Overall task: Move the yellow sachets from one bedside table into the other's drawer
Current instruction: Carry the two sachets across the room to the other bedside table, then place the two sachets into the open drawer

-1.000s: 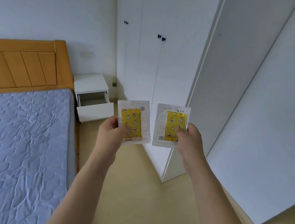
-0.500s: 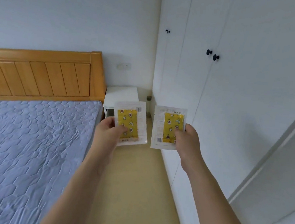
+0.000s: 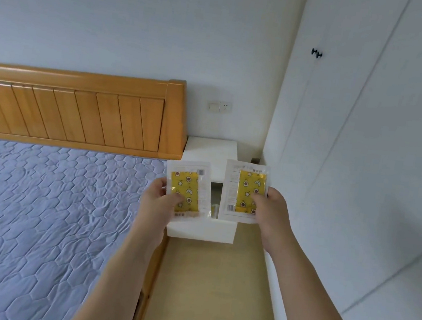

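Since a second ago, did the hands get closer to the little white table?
Yes. Both hands, left and right, now hold the sachets right in front of the bedside table and its open drawer.

A bed with a quilted pale-blue mattress cover point(image 3: 38, 213) fills the left; its orange slatted wooden headboard point(image 3: 77, 111) stands against the white wall point(image 3: 141, 23); a white switch and socket plate point(image 3: 219, 106) sits on that wall; white wardrobe doors point(image 3: 365, 152) with small black knobs point(image 3: 316, 53) line the right; pale wood-look floor point(image 3: 209, 292) runs between.
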Available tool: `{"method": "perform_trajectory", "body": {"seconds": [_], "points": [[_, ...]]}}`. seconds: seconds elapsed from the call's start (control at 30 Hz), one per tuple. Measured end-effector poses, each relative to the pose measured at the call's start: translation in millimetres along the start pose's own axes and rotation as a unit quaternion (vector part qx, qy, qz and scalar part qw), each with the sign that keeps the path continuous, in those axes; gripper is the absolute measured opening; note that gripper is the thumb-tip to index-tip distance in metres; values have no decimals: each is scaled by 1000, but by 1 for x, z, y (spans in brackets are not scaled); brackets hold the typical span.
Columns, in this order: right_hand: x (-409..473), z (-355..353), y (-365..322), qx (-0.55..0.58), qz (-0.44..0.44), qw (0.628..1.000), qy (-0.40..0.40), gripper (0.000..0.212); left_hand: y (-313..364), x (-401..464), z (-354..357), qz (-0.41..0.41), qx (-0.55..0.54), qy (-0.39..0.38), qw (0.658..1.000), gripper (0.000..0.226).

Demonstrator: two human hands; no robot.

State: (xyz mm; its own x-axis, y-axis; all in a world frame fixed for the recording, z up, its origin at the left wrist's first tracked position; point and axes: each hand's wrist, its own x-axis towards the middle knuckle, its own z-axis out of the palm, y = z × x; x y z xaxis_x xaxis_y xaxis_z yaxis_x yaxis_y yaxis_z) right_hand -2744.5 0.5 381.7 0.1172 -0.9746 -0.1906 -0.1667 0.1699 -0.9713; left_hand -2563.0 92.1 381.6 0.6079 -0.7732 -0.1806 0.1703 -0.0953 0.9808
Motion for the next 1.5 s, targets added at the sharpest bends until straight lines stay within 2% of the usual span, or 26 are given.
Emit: {"method": "perform_trajectory", "body": {"seconds": [0.3, 0.43, 0.73, 0.9, 1.0, 1.1, 1.17, 1.27, 1.33, 1.4, 1.5], "points": [[205, 32, -48, 41, -7, 999, 14, 24, 38, 215, 79, -52, 9, -11, 999, 15], [297, 37, -37, 30, 5, 1000, -2, 15, 22, 293, 123, -68, 16, -5, 998, 12], [488, 64, 10, -48, 115, 991, -54, 19, -27, 447, 196, -146, 92, -4, 985, 12], [570, 101, 99, -123, 184, 973, -67, 9, -121, 534, 192, -213, 164, -17, 963, 12], [603, 127, 178, -167, 206, 962, -68, 13, -212, 584, 179, -248, 227, -52, 940, 13], [624, 156, 271, -260, 238, 928, -120, 13, -310, 622, 164, -272, 295, -88, 912, 17], [631, 176, 324, -318, 253, 901, -151, 27, -371, 639, 152, -293, 335, -108, 889, 16], [637, 207, 382, -350, 268, 873, -212, 78, -442, 653, 134, -334, 388, -122, 850, 19], [641, 228, 415, -365, 249, 857, -263, 95, -476, 658, 127, -357, 412, -139, 827, 14], [647, 243, 442, -403, 243, 825, -314, 95, -504, 662, 122, -376, 427, -162, 807, 5], [652, 256, 474, -467, 252, 774, -345, 80, -540, 667, 122, -392, 438, -192, 786, 13]]}}
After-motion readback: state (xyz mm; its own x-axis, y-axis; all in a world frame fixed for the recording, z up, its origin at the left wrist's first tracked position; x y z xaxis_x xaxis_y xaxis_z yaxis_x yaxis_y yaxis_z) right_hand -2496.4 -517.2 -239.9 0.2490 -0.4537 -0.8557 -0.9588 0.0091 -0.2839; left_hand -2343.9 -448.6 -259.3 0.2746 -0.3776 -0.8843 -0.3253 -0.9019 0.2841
